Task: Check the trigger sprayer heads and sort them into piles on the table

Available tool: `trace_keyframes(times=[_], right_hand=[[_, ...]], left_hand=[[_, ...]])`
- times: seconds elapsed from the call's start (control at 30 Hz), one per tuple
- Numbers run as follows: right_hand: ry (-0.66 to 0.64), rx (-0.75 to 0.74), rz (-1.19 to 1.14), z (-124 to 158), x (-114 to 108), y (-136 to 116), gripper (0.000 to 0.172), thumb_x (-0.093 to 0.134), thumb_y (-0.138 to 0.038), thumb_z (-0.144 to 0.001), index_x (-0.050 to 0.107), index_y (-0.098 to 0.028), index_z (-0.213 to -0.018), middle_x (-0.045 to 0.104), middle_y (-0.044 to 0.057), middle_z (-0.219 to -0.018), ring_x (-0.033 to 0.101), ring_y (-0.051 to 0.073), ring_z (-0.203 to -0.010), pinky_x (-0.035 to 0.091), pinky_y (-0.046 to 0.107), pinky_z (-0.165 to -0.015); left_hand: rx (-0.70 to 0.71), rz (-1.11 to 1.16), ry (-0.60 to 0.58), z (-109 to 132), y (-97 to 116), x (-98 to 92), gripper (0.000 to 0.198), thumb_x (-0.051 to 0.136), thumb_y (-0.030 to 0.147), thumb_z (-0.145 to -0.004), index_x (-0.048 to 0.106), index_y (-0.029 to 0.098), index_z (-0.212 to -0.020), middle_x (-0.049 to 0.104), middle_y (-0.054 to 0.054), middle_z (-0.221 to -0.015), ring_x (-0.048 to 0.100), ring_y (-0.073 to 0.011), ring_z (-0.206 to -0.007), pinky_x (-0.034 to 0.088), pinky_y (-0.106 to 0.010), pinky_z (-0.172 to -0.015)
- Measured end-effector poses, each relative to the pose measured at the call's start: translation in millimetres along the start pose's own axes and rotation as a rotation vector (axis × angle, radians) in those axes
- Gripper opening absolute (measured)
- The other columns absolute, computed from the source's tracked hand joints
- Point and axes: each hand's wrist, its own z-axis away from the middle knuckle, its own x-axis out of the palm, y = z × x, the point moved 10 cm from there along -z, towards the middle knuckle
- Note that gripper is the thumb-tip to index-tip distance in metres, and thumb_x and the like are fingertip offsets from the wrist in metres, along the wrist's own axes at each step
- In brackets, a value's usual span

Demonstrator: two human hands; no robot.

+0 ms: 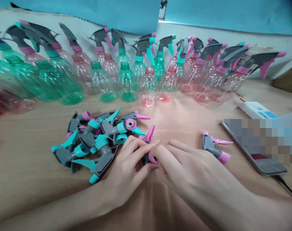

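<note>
As your left hand point(126, 165) clasps a pink-collared grey plastic sprayer point(151, 157), right hand point(184, 165) curled close, grip hidden, far pink-or-green plastic bottles point(158, 69) look finished, nearer ones point(126, 85) open.

The held spray head point(145, 158) is grey and pink, while the piled spray heads point(102, 142) pair dark grey with turquoise or pink. The bottles point(126, 84) are see-through green or pink. The bench point(28, 144) is light brown, the cloth point(100, 12) turquoise-blue.
</note>
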Motion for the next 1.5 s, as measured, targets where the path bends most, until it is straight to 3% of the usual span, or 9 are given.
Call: trace_keyframes(times=[0.27, 0.47, 0.6, 0.73, 0.87, 0.97, 1.13, 1.3, 1.5], right_hand=[[0.135, -0.032, 0.031, 3.7, -7.4, -6.9, 0.028, 0.034, 0.004, -0.073, 0.053, -0.017, -0.074, 0.063, 0.006, -0.064, 0.054, 0.017, -0.056, 0.037, 0.025, -0.045], [0.132, 0.104, -0.1, 5.7, -23.2, 23.9, 0.024, 0.044, -0.001, -0.072, 0.036, -0.023, -0.066, 0.052, -0.001, -0.058, 0.042, 0.011, -0.045, 0.026, 0.025, -0.04], [0.051, 0.192, -0.31, 5.7, -21.2, 49.4, 0.019, 0.057, -0.012, -0.071, 0.042, -0.023, -0.07, 0.05, -0.007, -0.053, 0.039, 0.008, -0.042, 0.027, 0.021, -0.037], [-0.101, 0.25, -0.443, 0.2, -1.8, 67.2, 0.015, 0.057, -0.016, -0.076, 0.044, -0.023, -0.071, 0.05, -0.007, -0.057, 0.039, 0.008, -0.046, 0.029, 0.019, -0.038], [-0.274, 0.261, -0.627, -3.2, 18.7, 71.5, 0.012, 0.055, -0.022, -0.082, 0.046, -0.022, -0.074, 0.052, -0.005, -0.067, 0.046, 0.009, -0.057, 0.036, 0.021, -0.048], [-0.32, 0.252, -0.748, -3.9, 22.6, 70.0, 0.013, 0.055, -0.023, -0.085, 0.046, -0.021, -0.075, 0.054, -0.005, -0.07, 0.048, 0.009, -0.061, 0.037, 0.021, -0.052], [-0.325, 0.255, -0.685, -0.7, 28.1, 69.4, 0.012, 0.057, -0.022, -0.082, 0.047, -0.021, -0.077, 0.055, -0.005, -0.071, 0.048, 0.01, -0.06, 0.035, 0.022, -0.051], [-0.179, 0.234, -0.489, -1.4, 18.2, 66.0, 0.019, 0.059, -0.016, -0.077, 0.044, -0.021, -0.066, 0.049, -0.008, -0.06, 0.04, 0.007, -0.052, 0.026, 0.02, -0.045], [-0.159, 0.211, -0.43, -1.7, 14.1, 62.4, 0.016, 0.058, -0.012, -0.076, 0.048, -0.022, -0.07, 0.049, -0.009, -0.059, 0.042, 0.006, -0.05, 0.027, 0.02, -0.043]], left_hand=[[-0.045, 0.022, 0.007, 0.3, -3.1, -2.9, 0.028, 0.049, 0.017, -0.092, 0.055, 0.021, -0.12, 0.055, -0.004, -0.094, 0.051, -0.0192, -0.09, 0.047, -0.033, -0.078], [-0.1, 0.079, -0.029, -1.1, -3.5, -0.6, 0.025, 0.061, 0.025, -0.087, 0.061, 0.019, -0.111, 0.06, -0.004, -0.089, 0.052, -0.0198, -0.086, 0.045, -0.035, -0.08], [-0.147, 0.121, 0.003, 0.3, -12.5, -1.3, 0.029, 0.064, 0.019, -0.085, 0.059, 0.023, -0.113, 0.061, -0.003, -0.093, 0.053, -0.0187, -0.088, 0.045, -0.032, -0.077], [-0.111, 0.151, 0.018, -1.0, -9.8, -1.8, 0.03, 0.067, 0.016, -0.082, 0.06, 0.023, -0.11, 0.061, -0.002, -0.092, 0.053, -0.0177, -0.088, 0.046, -0.03, -0.075], [-0.083, 0.157, 0.023, -3.2, -5.3, -3.2, 0.024, 0.067, 0.019, -0.083, 0.062, 0.021, -0.106, 0.063, -0.003, -0.088, 0.053, -0.0181, -0.086, 0.047, -0.031, -0.075], [-0.073, 0.142, 0.018, -3.5, -4.1, -3.3, 0.022, 0.067, 0.021, -0.083, 0.062, 0.02, -0.105, 0.065, -0.003, -0.087, 0.054, -0.0186, -0.085, 0.047, -0.032, -0.073], [-0.069, 0.132, 0.024, -2.6, -4.4, -3.6, 0.023, 0.068, 0.018, -0.082, 0.062, 0.02, -0.104, 0.065, -0.003, -0.088, 0.054, -0.0187, -0.085, 0.048, -0.032, -0.073], [-0.06, 0.143, 0.023, -3.7, -2.7, -3.5, 0.022, 0.068, 0.016, -0.081, 0.063, 0.019, -0.103, 0.064, -0.002, -0.085, 0.053, -0.0173, -0.085, 0.046, -0.03, -0.074], [-0.095, 0.164, -0.007, -3.1, -7.0, 0.2, 0.022, 0.066, 0.019, -0.083, 0.062, 0.02, -0.104, 0.063, -0.002, -0.085, 0.053, -0.0182, -0.085, 0.046, -0.031, -0.074]])
